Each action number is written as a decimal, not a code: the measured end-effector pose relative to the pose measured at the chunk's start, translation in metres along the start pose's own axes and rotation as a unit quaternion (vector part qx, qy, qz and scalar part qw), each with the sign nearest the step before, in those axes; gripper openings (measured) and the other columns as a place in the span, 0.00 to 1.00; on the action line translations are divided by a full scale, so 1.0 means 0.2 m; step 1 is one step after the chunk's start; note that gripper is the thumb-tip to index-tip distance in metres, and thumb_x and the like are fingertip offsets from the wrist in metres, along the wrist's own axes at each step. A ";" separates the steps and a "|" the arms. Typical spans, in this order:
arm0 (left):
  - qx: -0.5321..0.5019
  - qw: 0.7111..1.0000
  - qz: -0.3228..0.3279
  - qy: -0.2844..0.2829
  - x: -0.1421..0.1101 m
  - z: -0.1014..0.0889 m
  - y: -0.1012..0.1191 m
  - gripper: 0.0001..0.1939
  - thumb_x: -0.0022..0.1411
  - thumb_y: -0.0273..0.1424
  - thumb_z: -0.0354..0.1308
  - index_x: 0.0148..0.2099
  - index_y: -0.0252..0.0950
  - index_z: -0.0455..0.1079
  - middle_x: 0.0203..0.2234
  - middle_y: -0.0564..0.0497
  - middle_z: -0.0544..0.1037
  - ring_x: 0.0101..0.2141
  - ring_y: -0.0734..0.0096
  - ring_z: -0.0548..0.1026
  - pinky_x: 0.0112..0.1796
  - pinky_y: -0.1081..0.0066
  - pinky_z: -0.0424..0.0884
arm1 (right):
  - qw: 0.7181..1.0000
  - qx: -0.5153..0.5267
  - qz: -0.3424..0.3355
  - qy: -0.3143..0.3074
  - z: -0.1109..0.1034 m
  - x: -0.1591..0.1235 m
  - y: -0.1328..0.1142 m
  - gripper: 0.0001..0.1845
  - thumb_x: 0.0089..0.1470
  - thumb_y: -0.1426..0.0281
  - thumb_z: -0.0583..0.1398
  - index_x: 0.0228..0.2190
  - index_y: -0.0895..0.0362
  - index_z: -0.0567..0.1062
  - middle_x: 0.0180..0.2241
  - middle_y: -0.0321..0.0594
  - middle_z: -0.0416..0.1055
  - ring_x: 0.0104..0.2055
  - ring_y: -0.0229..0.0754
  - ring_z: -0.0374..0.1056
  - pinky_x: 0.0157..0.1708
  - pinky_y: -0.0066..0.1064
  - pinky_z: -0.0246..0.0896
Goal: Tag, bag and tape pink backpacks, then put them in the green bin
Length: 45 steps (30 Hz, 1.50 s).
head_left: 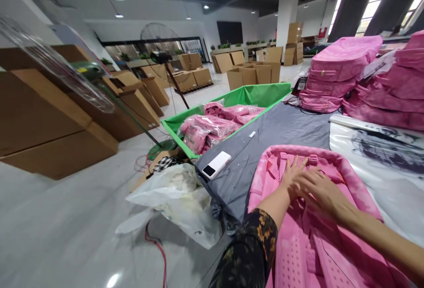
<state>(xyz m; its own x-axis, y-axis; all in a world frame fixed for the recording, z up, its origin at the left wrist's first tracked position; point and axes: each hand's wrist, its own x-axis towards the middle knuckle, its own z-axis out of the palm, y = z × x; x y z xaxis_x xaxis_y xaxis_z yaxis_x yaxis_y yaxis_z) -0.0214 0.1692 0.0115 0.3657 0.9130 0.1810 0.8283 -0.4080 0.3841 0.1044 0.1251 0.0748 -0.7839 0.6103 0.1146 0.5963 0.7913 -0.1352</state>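
On the upper back panel of the pink backpack (268, 186), between its strap buckles, my left hand (291, 175) lies with fingers spread towards the rim. My right hand (316, 188) crosses over it, fingers bent and partly overlapping it; blur hides whether they pinch anything. The backpack lies strap side up in front of me, on the grey cloth (238, 191).

With my hands crossed, I judge one could block the other, or a finger could snag under the webbing by the buckles. An uneven push might skew the backpack and rumple the cloth. Swung left, the backpack could knock the white device with a dark panel (217, 165), which lies to its left near the table edge; the device might then drop towards the white plastic bag (185, 199), lower and farther left. The glossy printed sheet (391, 182) just right of the backpack could slide or crease if my right forearm drags it.

Beyond the backpack, the cloth gives some room before the stacked pink backpacks (344, 67) on the far right. Far left of it, the table edge meets the green-lined bin (265, 93), so reaching there leaves less support.
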 end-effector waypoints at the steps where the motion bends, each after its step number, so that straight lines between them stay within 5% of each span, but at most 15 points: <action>1: -0.005 1.000 0.010 -0.012 0.01 -0.01 -0.01 0.30 0.68 0.51 0.54 0.69 0.52 0.63 0.73 0.53 0.56 0.72 0.42 0.48 0.69 0.41 0.41 | 0.998 0.031 -0.039 0.023 0.02 -0.12 -0.02 0.16 0.66 0.67 0.53 0.50 0.53 0.75 0.53 0.49 0.73 0.56 0.49 0.68 0.55 0.43 0.66; 4: -0.013 0.999 0.007 -0.034 0.08 -0.06 -0.02 0.32 0.69 0.55 0.51 0.71 0.55 0.58 0.74 0.53 0.50 0.73 0.43 0.42 0.68 0.38 0.38 | 0.996 0.032 -0.053 0.059 0.15 -0.31 -0.04 0.18 0.69 0.64 0.50 0.53 0.53 0.74 0.54 0.47 0.74 0.55 0.47 0.70 0.55 0.44 0.67; 9: -0.062 0.997 0.014 -0.044 0.02 -0.21 0.02 0.25 0.72 0.39 0.53 0.68 0.44 0.63 0.69 0.49 0.65 0.70 0.53 0.54 0.68 0.45 0.47 | 0.997 -0.035 -0.018 0.073 0.39 -0.25 0.10 0.24 0.69 0.65 0.46 0.57 0.57 0.73 0.58 0.51 0.72 0.61 0.53 0.66 0.62 0.60 0.57; 13: -0.123 0.962 0.226 -0.092 -0.38 -0.32 0.17 0.17 0.75 0.39 0.48 0.47 0.37 0.77 0.46 0.48 0.83 0.49 0.65 0.77 0.53 0.65 0.69 | 0.996 0.008 0.009 0.085 0.45 -0.22 0.17 0.23 0.68 0.65 0.47 0.56 0.55 0.75 0.59 0.48 0.72 0.63 0.50 0.63 0.67 0.56 0.51; 15: -0.060 0.925 0.351 -0.134 -0.56 -0.34 0.26 0.22 0.74 0.44 0.47 0.36 0.38 0.76 0.33 0.48 0.82 0.38 0.64 0.77 0.45 0.65 0.70 | 0.995 0.029 0.023 0.091 0.44 -0.22 0.17 0.23 0.68 0.65 0.47 0.56 0.55 0.74 0.60 0.47 0.70 0.65 0.50 0.61 0.68 0.55 0.48; 17: 0.019 0.887 0.432 -0.163 -0.65 -0.31 0.31 0.23 0.73 0.44 0.48 0.31 0.39 0.74 0.26 0.48 0.80 0.34 0.63 0.75 0.43 0.63 0.69 | 0.993 0.044 0.040 0.099 0.44 -0.22 0.16 0.24 0.68 0.65 0.47 0.56 0.56 0.74 0.60 0.48 0.70 0.65 0.50 0.61 0.68 0.55 0.47; 20: 0.062 0.862 0.468 -0.182 -0.64 -0.20 0.30 0.18 0.70 0.36 0.51 0.29 0.39 0.73 0.25 0.48 0.80 0.32 0.64 0.74 0.42 0.63 0.68 | 0.988 0.057 0.076 0.126 0.42 -0.21 0.15 0.23 0.67 0.67 0.46 0.55 0.57 0.74 0.59 0.48 0.71 0.64 0.49 0.63 0.66 0.52 0.54; 23: 0.055 0.876 0.452 -0.160 -0.60 -0.08 0.23 0.14 0.67 0.32 0.52 0.28 0.40 0.71 0.25 0.49 0.78 0.32 0.65 0.74 0.43 0.64 0.67 | 0.974 0.064 0.118 0.181 0.37 -0.23 0.13 0.24 0.68 0.68 0.44 0.55 0.57 0.72 0.56 0.51 0.72 0.60 0.50 0.66 0.60 0.50 0.61; 26: 0.061 0.920 0.371 -0.113 -0.60 0.00 0.18 0.12 0.68 0.34 0.52 0.35 0.38 0.74 0.30 0.47 0.79 0.37 0.63 0.74 0.47 0.62 0.67 | 0.962 0.068 0.113 0.237 0.25 -0.30 0.03 0.22 0.69 0.67 0.44 0.51 0.57 0.73 0.49 0.53 0.75 0.53 0.52 0.69 0.53 0.48 0.65; 29: 0.069 0.977 0.198 -0.023 -0.62 0.02 0.18 0.14 0.68 0.36 0.54 0.50 0.33 0.73 0.44 0.42 0.79 0.47 0.59 0.72 0.53 0.59 0.65 | 0.979 0.093 -0.121 0.133 0.13 -0.39 -0.18 0.14 0.65 0.65 0.51 0.44 0.53 0.75 0.38 0.45 0.75 0.40 0.48 0.70 0.43 0.40 0.65; 32: 0.063 0.993 0.086 0.051 -0.63 0.01 0.21 0.17 0.72 0.35 0.51 0.57 0.33 0.70 0.56 0.42 0.73 0.56 0.56 0.68 0.58 0.56 0.61 | 0.927 0.119 -0.349 -0.066 0.08 -0.44 -0.37 0.09 0.58 0.68 0.53 0.38 0.53 0.72 0.32 0.41 0.72 0.32 0.44 0.65 0.34 0.37 0.58; 34: 0.068 0.994 0.076 0.039 -0.63 0.00 0.22 0.18 0.74 0.38 0.49 0.58 0.35 0.69 0.57 0.44 0.72 0.57 0.55 0.66 0.60 0.54 0.61 | 0.915 0.143 -0.366 -0.096 0.12 -0.44 -0.43 0.07 0.54 0.69 0.52 0.34 0.53 0.70 0.30 0.40 0.70 0.31 0.44 0.62 0.32 0.36 0.55; 38: 0.075 0.993 0.094 -0.006 -0.62 0.01 0.20 0.22 0.73 0.42 0.51 0.60 0.34 0.68 0.55 0.45 0.74 0.57 0.54 0.66 0.62 0.51 0.60 | 0.905 0.199 -0.374 -0.030 0.29 -0.39 -0.36 0.09 0.54 0.71 0.48 0.34 0.52 0.66 0.28 0.39 0.68 0.30 0.43 0.61 0.31 0.36 0.55; 42: 0.064 0.995 0.060 0.043 -0.60 0.03 0.18 0.20 0.70 0.38 0.53 0.59 0.34 0.71 0.56 0.43 0.75 0.57 0.55 0.68 0.60 0.54 0.63 | 0.909 0.184 -0.372 0.038 0.40 -0.37 -0.30 0.10 0.51 0.73 0.47 0.35 0.52 0.66 0.26 0.38 0.67 0.29 0.44 0.61 0.30 0.35 0.57; 45: 0.068 0.995 -0.014 0.073 -0.63 0.03 0.23 0.27 0.69 0.42 0.55 0.67 0.42 0.67 0.66 0.42 0.66 0.64 0.44 0.62 0.62 0.43 0.61 | 0.926 0.135 -0.345 0.077 0.40 -0.42 -0.37 0.07 0.49 0.71 0.50 0.31 0.52 0.66 0.25 0.40 0.68 0.27 0.44 0.61 0.27 0.37 0.58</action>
<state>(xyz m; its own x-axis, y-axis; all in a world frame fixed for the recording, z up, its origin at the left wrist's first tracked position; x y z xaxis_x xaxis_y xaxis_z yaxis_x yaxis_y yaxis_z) -0.0267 0.0357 0.0001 0.2835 0.9089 0.3059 0.8912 -0.3675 0.2660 0.1121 0.0124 -0.0032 -0.9158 -0.0226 0.4011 -0.1188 0.9690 -0.2166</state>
